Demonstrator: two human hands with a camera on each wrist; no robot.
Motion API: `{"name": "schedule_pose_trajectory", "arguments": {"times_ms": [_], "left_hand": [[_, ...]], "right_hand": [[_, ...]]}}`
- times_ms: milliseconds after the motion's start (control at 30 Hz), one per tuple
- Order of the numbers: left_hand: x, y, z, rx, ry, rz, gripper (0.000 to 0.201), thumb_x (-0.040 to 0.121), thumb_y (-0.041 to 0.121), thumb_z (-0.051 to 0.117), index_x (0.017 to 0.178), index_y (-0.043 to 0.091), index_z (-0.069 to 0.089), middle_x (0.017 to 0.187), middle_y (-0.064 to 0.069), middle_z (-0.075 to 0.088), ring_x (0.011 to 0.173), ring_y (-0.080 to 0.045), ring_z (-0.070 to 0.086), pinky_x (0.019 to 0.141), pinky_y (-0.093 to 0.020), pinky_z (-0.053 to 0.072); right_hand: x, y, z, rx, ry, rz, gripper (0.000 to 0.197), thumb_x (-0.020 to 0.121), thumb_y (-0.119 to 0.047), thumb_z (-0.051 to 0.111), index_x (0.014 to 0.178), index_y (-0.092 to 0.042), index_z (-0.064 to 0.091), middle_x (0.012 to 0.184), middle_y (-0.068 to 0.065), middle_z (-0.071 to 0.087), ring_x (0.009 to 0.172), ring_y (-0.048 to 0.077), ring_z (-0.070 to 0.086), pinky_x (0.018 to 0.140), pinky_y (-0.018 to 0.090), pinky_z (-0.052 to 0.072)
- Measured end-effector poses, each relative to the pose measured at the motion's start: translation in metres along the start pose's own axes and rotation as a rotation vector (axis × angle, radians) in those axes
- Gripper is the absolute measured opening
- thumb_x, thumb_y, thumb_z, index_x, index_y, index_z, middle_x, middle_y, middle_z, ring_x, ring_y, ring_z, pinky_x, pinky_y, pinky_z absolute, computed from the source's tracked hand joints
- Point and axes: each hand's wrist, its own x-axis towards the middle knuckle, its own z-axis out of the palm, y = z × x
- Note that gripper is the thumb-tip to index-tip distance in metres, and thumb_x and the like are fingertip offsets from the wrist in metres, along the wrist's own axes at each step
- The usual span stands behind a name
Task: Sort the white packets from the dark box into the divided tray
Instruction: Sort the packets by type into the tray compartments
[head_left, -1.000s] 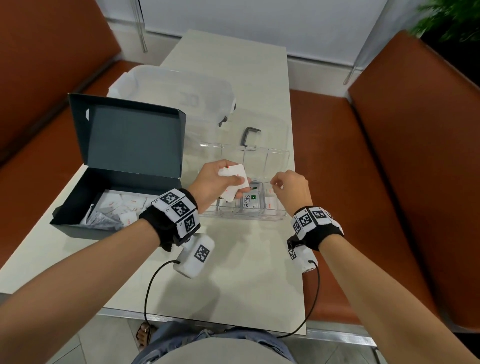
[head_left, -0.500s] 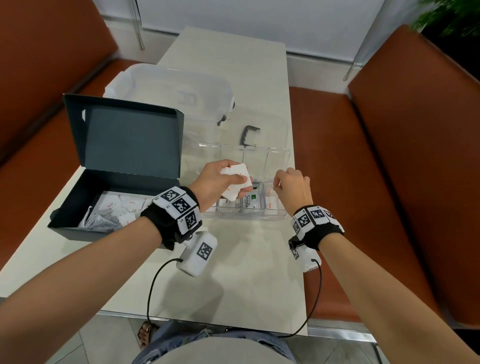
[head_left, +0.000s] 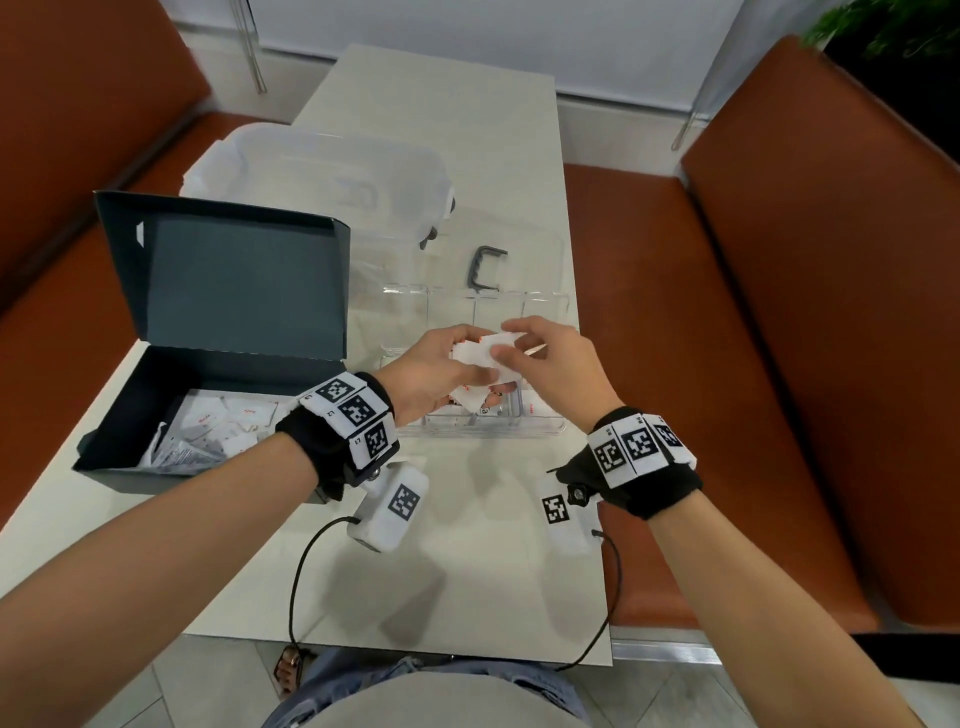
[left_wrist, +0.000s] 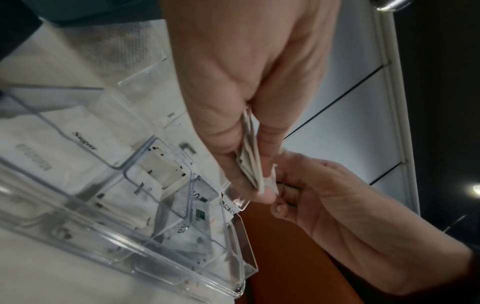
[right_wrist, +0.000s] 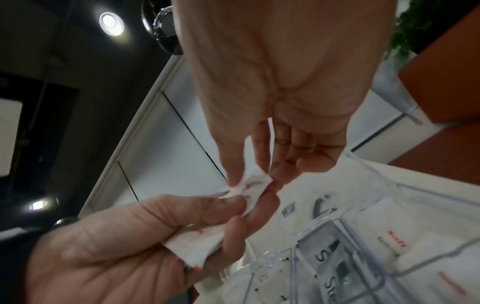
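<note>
Head view: above the divided tray (head_left: 540, 428) on the tabletop (head_left: 467, 545), the left hand (head_left: 431, 374) grips white packets (head_left: 475, 353); the right hand (head_left: 558, 366) pinches the top one. More packets lie in the dark box (head_left: 130, 410).

Left wrist view: the stack sits between thumb and fingers (left_wrist: 270, 131).

Right wrist view: thumb and forefinger pinch one packet's (right_wrist: 250, 185) corner.

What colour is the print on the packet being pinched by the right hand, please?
Red print on a white packet, pinched by the right hand; clearest in the right wrist view.
</note>
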Motion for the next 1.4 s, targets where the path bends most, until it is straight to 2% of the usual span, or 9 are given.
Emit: {"name": "schedule_pose_trajectory", "arguments": {"times_ms": [133, 267, 400, 567, 767, 933, 1000, 1267, 1400], "left_hand": [[0.002, 0.002, 0.0, -0.053, 0.013, -0.054, 0.04, 0.089, -0.017, 0.047, 0.125, 0.0, 0.053, 0.113, -0.024, 0.066, 0.09, -0.028, 0.072, 0.065, -0.035, 0.061], [0.002, 0.002, -0.008, -0.106, 0.032, -0.089, 0.053, 0.087, -0.021, 0.035, 0.133, 0.003, 0.047, 0.122, -0.026, 0.062, 0.113, -0.032, 0.064, 0.089, -0.042, 0.055], [-0.001, -0.001, -0.012, -0.108, 0.082, -0.017, 0.056, 0.09, -0.022, 0.041, 0.136, 0.01, 0.042, 0.116, -0.02, 0.064, 0.1, -0.027, 0.065, 0.079, -0.033, 0.055], [-0.003, -0.006, -0.016, -0.174, 0.244, 0.106, 0.047, 0.087, -0.015, 0.058, 0.13, 0.002, 0.047, 0.11, -0.017, 0.066, 0.09, -0.026, 0.065, 0.074, -0.035, 0.058], [-0.006, -0.007, -0.021, -0.194, 0.29, 0.157, 0.033, 0.083, -0.011, 0.065, 0.112, 0.004, 0.058, 0.095, -0.009, 0.07, 0.094, -0.029, 0.065, 0.091, -0.044, 0.051], [-0.01, -0.005, -0.027, -0.222, 0.241, 0.16, 0.006, 0.096, 0.006, 0.058, 0.097, 0.009, 0.063, 0.097, -0.007, 0.071, 0.083, -0.021, 0.069, 0.071, -0.035, 0.06], [-0.013, -0.004, -0.031, -0.217, 0.225, 0.137, 0.013, 0.1, 0.012, 0.051, 0.098, 0.008, 0.063, 0.099, -0.007, 0.071, 0.077, -0.018, 0.07, 0.061, -0.032, 0.06], [-0.025, -0.006, -0.038, -0.195, 0.167, 0.029, 0.026, 0.093, 0.01, 0.062, 0.115, -0.003, 0.06, 0.102, -0.023, 0.069, 0.077, -0.029, 0.071, 0.061, -0.033, 0.061], [-0.026, -0.006, -0.036, -0.149, 0.183, 0.072, 0.021, 0.091, 0.006, 0.064, 0.111, -0.002, 0.064, 0.096, -0.019, 0.069, 0.069, -0.023, 0.07, 0.06, -0.031, 0.061]], "right_hand": [[0.002, -0.002, -0.006, 0.103, 0.086, 0.061, 0.014, 0.084, -0.02, 0.071, 0.098, -0.016, 0.07, 0.086, 0.003, 0.068, 0.076, 0.015, 0.062, 0.076, 0.028, 0.051], [0.001, 0.001, -0.015, 0.312, 0.142, 0.153, 0.005, 0.087, -0.016, 0.068, 0.092, -0.017, 0.069, 0.077, 0.001, 0.067, 0.059, 0.008, 0.057, 0.061, 0.027, 0.049], [-0.007, -0.004, -0.01, 0.611, 0.059, 0.236, 0.022, 0.088, -0.002, 0.064, 0.11, 0.001, 0.064, 0.076, 0.009, 0.064, 0.055, 0.008, 0.057, 0.053, 0.019, 0.049], [-0.02, -0.015, 0.011, 0.823, -0.014, 0.348, 0.02, 0.095, -0.002, 0.055, 0.113, 0.004, 0.059, 0.086, 0.014, 0.066, 0.068, 0.019, 0.066, 0.063, 0.024, 0.058], [-0.023, -0.026, 0.033, 0.895, -0.004, 0.382, 0.02, 0.093, -0.003, 0.058, 0.107, 0.012, 0.061, 0.081, 0.017, 0.067, 0.064, 0.017, 0.067, 0.066, 0.023, 0.059], [-0.021, -0.031, 0.04, 0.853, 0.049, 0.386, 0.01, 0.088, -0.005, 0.065, 0.092, 0.004, 0.065, 0.072, 0.014, 0.067, 0.057, 0.015, 0.066, 0.058, 0.022, 0.056], [-0.02, -0.031, 0.04, 0.822, 0.072, 0.393, 0.008, 0.088, -0.006, 0.066, 0.089, 0.001, 0.066, 0.069, 0.013, 0.067, 0.055, 0.014, 0.065, 0.055, 0.021, 0.054], [-0.014, -0.024, 0.036, 0.792, 0.134, 0.38, 0.006, 0.088, -0.006, 0.067, 0.085, -0.001, 0.065, 0.066, 0.008, 0.068, 0.052, 0.012, 0.064, 0.053, 0.02, 0.054], [-0.015, -0.025, 0.04, 0.768, 0.158, 0.37, 0.006, 0.086, -0.005, 0.069, 0.086, -0.001, 0.065, 0.072, 0.011, 0.068, 0.057, 0.015, 0.065, 0.058, 0.022, 0.055]]}}
